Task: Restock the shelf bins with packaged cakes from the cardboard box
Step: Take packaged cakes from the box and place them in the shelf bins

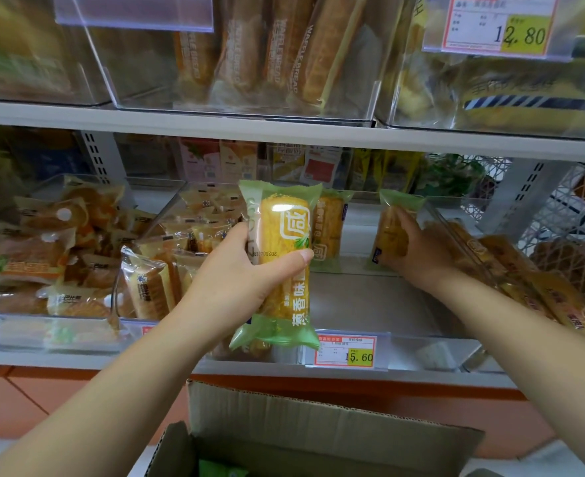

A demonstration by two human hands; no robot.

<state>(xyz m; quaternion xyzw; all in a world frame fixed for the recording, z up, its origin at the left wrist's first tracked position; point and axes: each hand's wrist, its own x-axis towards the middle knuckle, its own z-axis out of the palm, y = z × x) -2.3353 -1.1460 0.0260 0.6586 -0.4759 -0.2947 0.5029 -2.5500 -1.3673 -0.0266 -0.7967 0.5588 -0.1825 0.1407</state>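
Left hand (246,270) grips a green-wrapped cake (280,235), long axis upright. The clear bin (360,301) lies just beyond and rightward, where right hand (411,249) holds a second cake (389,232) standing.

Green-and-yellow packaged cake (279,263) upright in my left hand (236,284). My right hand (418,249) holds a second cake (389,232) standing in the clear bin (432,352), near a third cake (329,225). Cardboard box (318,425) sits open below.

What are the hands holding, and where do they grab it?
The left hand grips a green-wrapped cake round its middle. The right hand holds a second cake by its right side, upright in the clear bin.
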